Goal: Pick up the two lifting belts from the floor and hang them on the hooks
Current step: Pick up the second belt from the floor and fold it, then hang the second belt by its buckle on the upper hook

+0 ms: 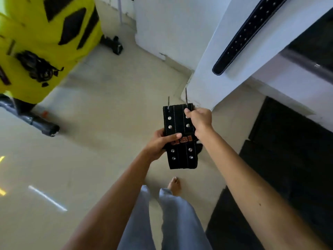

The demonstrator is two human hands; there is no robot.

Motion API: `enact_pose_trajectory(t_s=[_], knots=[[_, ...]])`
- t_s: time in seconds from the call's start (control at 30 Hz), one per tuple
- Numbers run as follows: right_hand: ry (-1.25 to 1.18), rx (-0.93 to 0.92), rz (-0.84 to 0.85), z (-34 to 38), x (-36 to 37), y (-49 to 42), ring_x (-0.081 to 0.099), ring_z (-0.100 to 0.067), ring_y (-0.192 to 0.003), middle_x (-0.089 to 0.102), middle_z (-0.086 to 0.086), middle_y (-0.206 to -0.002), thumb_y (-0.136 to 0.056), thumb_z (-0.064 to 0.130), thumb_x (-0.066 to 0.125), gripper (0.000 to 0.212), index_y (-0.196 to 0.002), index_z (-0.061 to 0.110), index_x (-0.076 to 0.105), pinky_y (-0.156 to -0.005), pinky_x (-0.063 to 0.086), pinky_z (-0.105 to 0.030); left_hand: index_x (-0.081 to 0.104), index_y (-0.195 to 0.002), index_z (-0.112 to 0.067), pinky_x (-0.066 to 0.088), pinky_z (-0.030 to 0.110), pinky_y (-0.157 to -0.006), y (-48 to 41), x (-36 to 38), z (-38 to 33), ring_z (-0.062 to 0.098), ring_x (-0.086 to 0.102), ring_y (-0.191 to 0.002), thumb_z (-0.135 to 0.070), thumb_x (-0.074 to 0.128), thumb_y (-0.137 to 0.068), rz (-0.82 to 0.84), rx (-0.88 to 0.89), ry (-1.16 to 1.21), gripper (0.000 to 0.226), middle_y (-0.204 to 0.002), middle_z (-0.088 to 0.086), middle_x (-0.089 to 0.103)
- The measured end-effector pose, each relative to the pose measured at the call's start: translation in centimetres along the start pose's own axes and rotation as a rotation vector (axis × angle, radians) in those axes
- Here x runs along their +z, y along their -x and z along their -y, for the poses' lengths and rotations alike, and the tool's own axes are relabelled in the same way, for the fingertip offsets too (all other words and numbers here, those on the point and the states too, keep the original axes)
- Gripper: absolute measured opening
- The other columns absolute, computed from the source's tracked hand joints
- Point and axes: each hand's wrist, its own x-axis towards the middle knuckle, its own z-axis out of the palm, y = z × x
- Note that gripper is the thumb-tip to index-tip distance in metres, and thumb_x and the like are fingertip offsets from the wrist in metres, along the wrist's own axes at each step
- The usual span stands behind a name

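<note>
I hold a black lifting belt with silver rivets, white stitching and orange letters at waist height over the floor. Two metal buckle prongs stick up from its far end. My left hand grips the belt's middle, thumb lying across the letters. My right hand pinches the far end beside the right prong. A second black belt with rows of holes hangs down the white wall at the upper right; its top and whatever holds it are out of frame.
A yellow and black punching bag fills the upper left, with a dark base tube under it. Black mats cover the floor at right. My bare foot stands on beige tiles. A white wall corner is just beyond the belt.
</note>
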Motion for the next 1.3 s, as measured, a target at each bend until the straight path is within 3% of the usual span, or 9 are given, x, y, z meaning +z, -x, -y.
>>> enact_pose_trajectory(t_s=[0.07,0.2,0.3,0.4,0.63,0.83,0.97,1.13,1.3], knots=[[0.007,-0.062,-0.014,3.0,-1.5,1.9,0.068,-0.026,-0.083,0.07,-0.007,-0.077,-0.082,0.009,0.07,0.02,-0.063,0.014,0.066,-0.071,0.06,-0.039,0.064,-0.102,-0.006,0.061,0.036,-0.076,1.7,2.3,-2.4,0.026,0.071,-0.085,-0.004,0.074,-0.076,-0.033,0.078,-0.068,0.028,-0.093,0.009,0.073],[-0.007,-0.241,-0.073,8.2,-4.1,5.9,0.061,-0.02,-0.063,0.067,-0.006,-0.073,-0.084,0.016,0.069,0.012,-0.078,0.006,0.072,-0.048,0.05,-0.024,0.068,-0.097,-0.007,0.06,0.04,-0.077,4.9,6.5,-7.2,0.029,0.073,-0.086,-0.005,0.081,-0.07,-0.205,0.239,-0.154,0.03,-0.092,0.011,0.074],[-0.078,-0.33,-0.058,10.6,-6.1,8.1,0.068,-0.017,-0.069,0.074,-0.004,-0.081,-0.079,0.026,0.073,0.021,-0.089,0.008,0.075,-0.057,0.055,-0.022,0.071,-0.089,-0.011,0.061,0.035,-0.073,7.0,9.3,-10.5,0.024,0.075,-0.08,-0.008,0.084,-0.068,-0.26,0.375,-0.188,0.025,-0.088,0.009,0.076],[-0.129,-0.37,0.035,12.2,-8.4,10.1,0.074,-0.017,-0.084,0.078,-0.003,-0.086,-0.069,0.034,0.08,0.028,-0.088,0.014,0.076,-0.077,0.059,-0.032,0.072,-0.094,-0.003,0.061,0.036,-0.071,8.8,12.0,-13.5,0.026,0.075,-0.079,-0.015,0.082,-0.072,-0.286,0.501,-0.212,0.027,-0.089,0.013,0.076],[-0.468,-0.406,0.221,11.3,-12.2,14.2,0.072,-0.027,-0.099,0.075,-0.013,-0.105,-0.075,0.021,0.081,0.033,-0.104,0.007,0.072,-0.092,0.056,-0.039,0.074,-0.082,-0.009,0.061,0.047,-0.074,11.0,17.0,-20.0,0.027,0.075,-0.077,-0.033,0.082,-0.071,-0.304,0.712,-0.373,0.027,-0.082,0.012,0.076],[-0.265,-0.434,0.26,9.3,-11.2,16.0,0.073,-0.008,-0.079,0.076,-0.001,-0.091,-0.072,0.014,0.083,0.02,-0.088,0.021,0.073,-0.079,0.055,-0.026,0.072,-0.081,-0.011,0.061,0.048,-0.072,13.1,19.5,-24.2,0.028,0.074,-0.078,-0.037,0.081,-0.071,-0.346,0.817,-0.503,0.029,-0.08,0.01,0.075],[-0.267,-0.488,0.301,11.7,-11.5,16.7,0.073,-0.022,-0.095,0.076,-0.008,-0.102,-0.071,0.014,0.083,0.027,-0.096,0.019,0.074,-0.091,0.056,-0.039,0.073,-0.079,-0.015,0.061,0.048,-0.073,14.0,19.0,-25.7,0.023,0.075,-0.076,-0.045,0.082,-0.066,-0.344,0.828,-0.589,0.034,-0.08,0.006,0.076],[-0.468,-0.531,0.281,21.3,-15.0,17.4,0.072,-0.025,-0.09,0.075,-0.01,-0.097,-0.078,0.014,0.077,0.025,-0.101,0.007,0.072,-0.078,0.058,-0.039,0.074,-0.092,-0.01,0.06,0.051,-0.077,15.3,18.2,-26.5,0.026,0.075,-0.081,-0.051,0.081,-0.06,-0.271,0.809,-0.625,0.052,-0.087,0.009,0.077],[-0.366,-0.502,0.324,28.3,-15.0,17.9,0.068,-0.031,-0.093,0.072,-0.015,-0.101,-0.075,0.017,0.08,0.038,-0.106,-0.002,0.071,-0.076,0.055,-0.038,0.073,-0.096,-0.009,0.06,0.049,-0.078,16.7,17.4,-26.9,0.023,0.075,-0.081,-0.045,0.079,-0.068,-0.304,0.888,-0.5,0.046,-0.091,0.008,0.077]])
